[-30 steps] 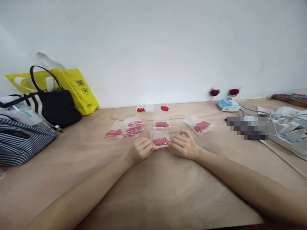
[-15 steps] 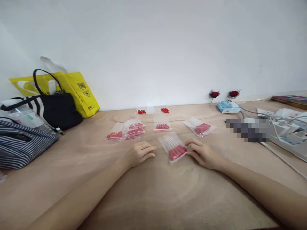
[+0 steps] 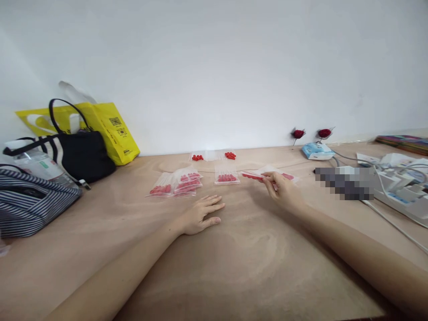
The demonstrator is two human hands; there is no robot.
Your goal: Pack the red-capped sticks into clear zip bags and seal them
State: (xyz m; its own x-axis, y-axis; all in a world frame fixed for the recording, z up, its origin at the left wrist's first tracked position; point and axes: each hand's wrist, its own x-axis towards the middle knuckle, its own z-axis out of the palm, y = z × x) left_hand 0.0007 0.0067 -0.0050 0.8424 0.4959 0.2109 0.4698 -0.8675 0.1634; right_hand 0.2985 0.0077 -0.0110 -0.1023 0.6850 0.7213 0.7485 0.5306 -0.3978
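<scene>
My right hand (image 3: 280,189) pinches a clear zip bag of red pieces (image 3: 253,175) and holds it edge-on just above the table, over another bag of red pieces (image 3: 288,176) on the right. My left hand (image 3: 202,213) lies flat on the tan table (image 3: 234,258), fingers stretched out, holding nothing. Beyond it a pile of filled bags (image 3: 175,183) sits to the left, and a single filled bag (image 3: 227,174) lies in the middle. Two small heaps of loose red pieces (image 3: 230,155) rest near the wall.
A striped bag (image 3: 30,200), a black handbag (image 3: 83,154) and a yellow carrier bag (image 3: 113,129) stand at the left. At the right lie a blue-white device (image 3: 317,150), cables and a white power strip (image 3: 401,187), and two red flowers (image 3: 310,133).
My right hand lifted the bag from in front of me and carried it back and to the right, over the right-hand bag. My left hand let go and flattened on the table.
</scene>
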